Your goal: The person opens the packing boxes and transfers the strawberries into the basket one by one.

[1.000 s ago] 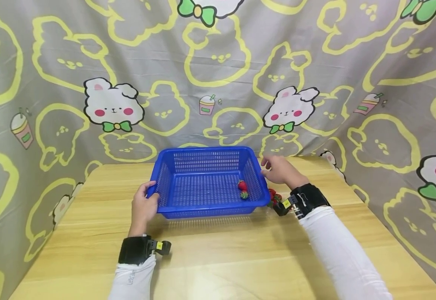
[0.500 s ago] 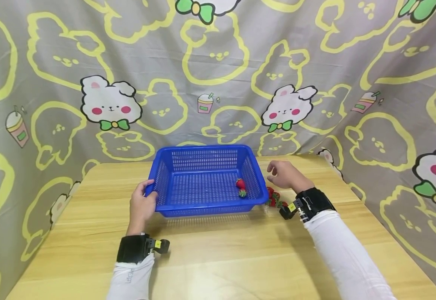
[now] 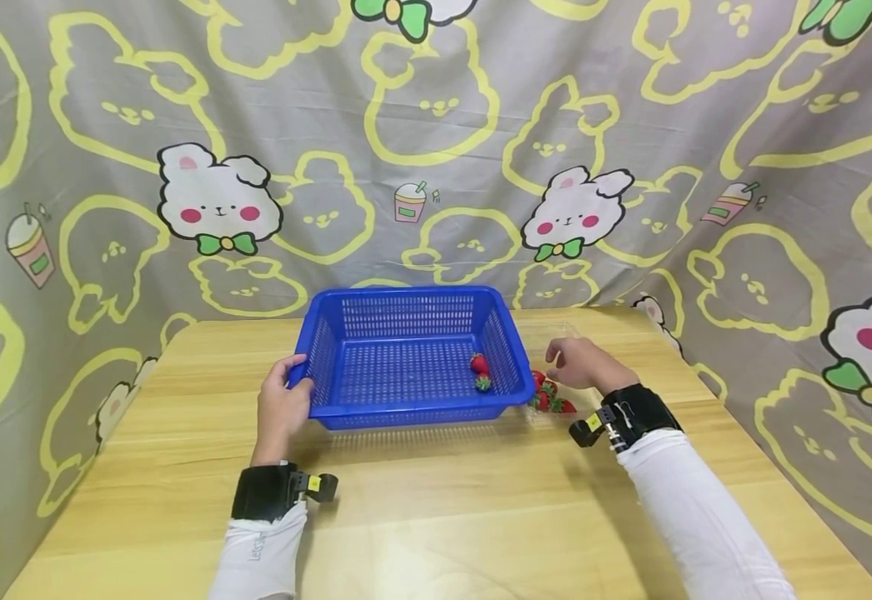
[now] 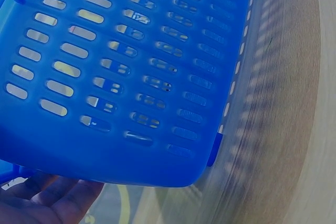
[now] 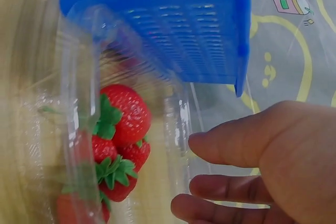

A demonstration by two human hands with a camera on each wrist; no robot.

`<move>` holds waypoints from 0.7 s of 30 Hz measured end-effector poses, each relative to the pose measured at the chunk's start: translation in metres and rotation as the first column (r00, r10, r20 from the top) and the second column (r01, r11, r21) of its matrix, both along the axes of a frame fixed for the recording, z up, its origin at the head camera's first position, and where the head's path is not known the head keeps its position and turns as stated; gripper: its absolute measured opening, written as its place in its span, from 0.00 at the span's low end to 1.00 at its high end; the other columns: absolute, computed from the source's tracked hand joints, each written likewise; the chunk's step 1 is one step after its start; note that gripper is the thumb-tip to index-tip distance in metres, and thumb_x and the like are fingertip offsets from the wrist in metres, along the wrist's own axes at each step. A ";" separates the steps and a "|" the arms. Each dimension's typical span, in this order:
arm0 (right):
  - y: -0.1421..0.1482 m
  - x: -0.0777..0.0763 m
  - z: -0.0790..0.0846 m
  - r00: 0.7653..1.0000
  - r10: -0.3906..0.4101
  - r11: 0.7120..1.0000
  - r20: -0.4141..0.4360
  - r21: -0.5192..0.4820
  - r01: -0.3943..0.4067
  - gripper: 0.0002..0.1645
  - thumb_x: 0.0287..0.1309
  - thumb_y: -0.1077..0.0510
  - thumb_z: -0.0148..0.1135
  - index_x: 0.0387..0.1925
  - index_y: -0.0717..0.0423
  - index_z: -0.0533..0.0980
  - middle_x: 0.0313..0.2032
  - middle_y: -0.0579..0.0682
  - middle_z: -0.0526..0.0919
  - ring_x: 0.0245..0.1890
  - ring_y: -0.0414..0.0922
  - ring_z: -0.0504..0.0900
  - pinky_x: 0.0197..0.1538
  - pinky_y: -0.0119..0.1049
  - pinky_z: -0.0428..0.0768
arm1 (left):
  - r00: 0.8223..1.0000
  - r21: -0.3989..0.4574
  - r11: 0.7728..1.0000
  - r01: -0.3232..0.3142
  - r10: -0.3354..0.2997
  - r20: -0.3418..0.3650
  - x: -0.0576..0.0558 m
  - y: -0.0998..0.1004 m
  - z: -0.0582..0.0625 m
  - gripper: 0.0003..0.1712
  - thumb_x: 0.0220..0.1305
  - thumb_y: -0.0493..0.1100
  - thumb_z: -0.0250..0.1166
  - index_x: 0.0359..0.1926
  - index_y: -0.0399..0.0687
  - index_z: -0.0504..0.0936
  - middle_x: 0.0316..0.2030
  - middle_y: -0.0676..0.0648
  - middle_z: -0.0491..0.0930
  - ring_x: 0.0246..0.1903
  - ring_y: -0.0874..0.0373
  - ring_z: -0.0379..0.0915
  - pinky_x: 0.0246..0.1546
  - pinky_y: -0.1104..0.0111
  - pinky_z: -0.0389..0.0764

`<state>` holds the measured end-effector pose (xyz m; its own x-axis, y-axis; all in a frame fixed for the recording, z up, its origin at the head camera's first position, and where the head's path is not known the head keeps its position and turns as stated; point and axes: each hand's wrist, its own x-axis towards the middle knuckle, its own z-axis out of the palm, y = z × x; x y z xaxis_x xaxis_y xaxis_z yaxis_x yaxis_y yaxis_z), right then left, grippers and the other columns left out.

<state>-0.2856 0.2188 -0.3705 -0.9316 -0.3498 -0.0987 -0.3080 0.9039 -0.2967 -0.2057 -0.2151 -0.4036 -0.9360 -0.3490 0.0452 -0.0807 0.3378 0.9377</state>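
My left hand [image 3: 283,404] grips the left rim of a blue plastic basket [image 3: 413,412] with slotted walls. In the left wrist view its fingers [image 4: 63,198] curl at the basket's edge. Two red strawberries [image 3: 478,363] with green leaves lie inside the basket near its right wall. My right hand [image 3: 582,364] hovers to the right of the basket, thumb and fingers apart with nothing between them. Beside that hand, several strawberries [image 5: 131,114] lie in a clear plastic box [image 5: 181,124]. Part of the box sits behind the basket's right side in the head view.
Everything is on a light wooden table [image 3: 421,517]. A grey curtain [image 3: 316,100] with yellow outlines and white rabbits hangs behind the table and along both sides. A black wrist camera [image 3: 593,425] sticks out from the right forearm, close over the table.
My right hand has moved from the basket's right rim rightward and toward me, over the clear box. More strawberries show beside the basket. The left hand keeps its grip.
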 end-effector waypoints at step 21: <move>0.009 0.003 -0.022 0.987 -0.012 0.997 0.161 0.073 0.000 0.09 0.48 0.55 0.65 0.29 0.54 0.75 0.27 0.49 0.74 0.27 0.45 0.72 0.29 0.36 0.70 | 0.999 0.007 1.000 0.001 -0.001 -0.032 -0.001 -0.001 -0.002 0.24 0.60 0.36 0.49 0.59 0.45 0.66 0.63 0.39 0.61 0.59 0.42 0.60 0.56 0.49 0.63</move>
